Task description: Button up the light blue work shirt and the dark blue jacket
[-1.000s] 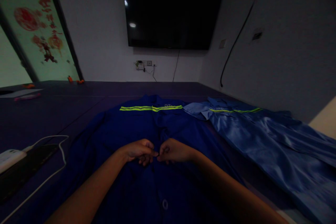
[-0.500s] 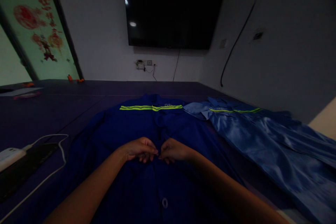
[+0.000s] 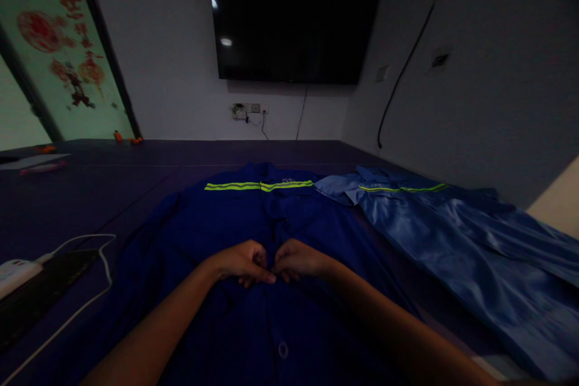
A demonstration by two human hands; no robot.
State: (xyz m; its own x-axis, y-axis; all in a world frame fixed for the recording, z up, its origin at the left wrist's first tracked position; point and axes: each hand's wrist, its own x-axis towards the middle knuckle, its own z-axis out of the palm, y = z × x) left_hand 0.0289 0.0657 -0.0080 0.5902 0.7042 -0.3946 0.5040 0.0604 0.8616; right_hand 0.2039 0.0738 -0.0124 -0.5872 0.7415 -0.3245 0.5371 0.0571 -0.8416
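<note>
A dark blue work jacket [image 3: 212,235] with a yellow-green reflective stripe lies flat on the dark purple surface [image 3: 113,175] in front of me. Both hands meet at its front placket, fingertips touching. My left hand [image 3: 242,262] is curled in a pinch on the jacket's front edge. My right hand [image 3: 296,259] is curled the same way on the opposite edge. A pale round button [image 3: 283,350] shows lower on the placket, nearer to me. What lies between the fingertips is too small to make out.
A lighter blue jacket [image 3: 452,241] lies to the right, beside the wall. At the left edge, a white charger [image 3: 13,268] with a white cable [image 3: 97,241] sits by a black flat device [image 3: 40,289]. A wall television [image 3: 294,18] hangs ahead.
Both hands stay pinched together at the placket and have shifted only slightly; the view moved a little.
</note>
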